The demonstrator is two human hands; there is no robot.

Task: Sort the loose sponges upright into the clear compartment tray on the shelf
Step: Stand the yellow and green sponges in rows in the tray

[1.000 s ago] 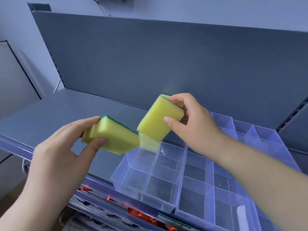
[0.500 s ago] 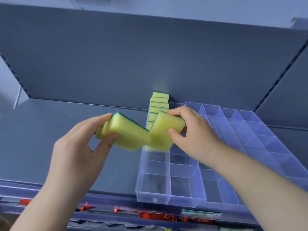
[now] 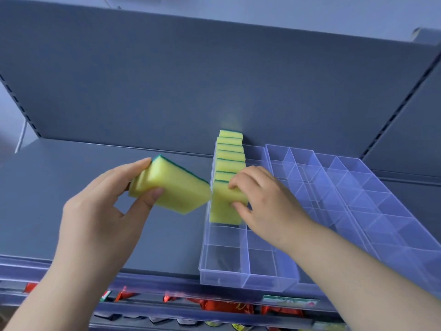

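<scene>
A clear compartment tray [image 3: 224,278] sits on the grey shelf [image 3: 71,199], right of centre. Several yellow sponges with green backs [image 3: 230,154] stand upright in a row in its leftmost column, reaching to the back wall. My right hand [image 3: 260,199] holds the nearest sponge [image 3: 223,209] of that row, upright in its compartment, fingers on its top and thumb on its near face. My left hand [image 3: 102,211] grips another yellow-green sponge [image 3: 171,189], tilted in the air just left of the tray.
A second clear tray [image 3: 381,211] lies to the right, its compartments bare. The shelf's back panel rises close behind the sponge row. Below the shelf's front edge, a lower shelf holds red packets [image 3: 219,305].
My right hand has lowered its sponge from the air into the left column, upright at the front of the row. My left hand's sponge has drifted slightly toward the tray.
</scene>
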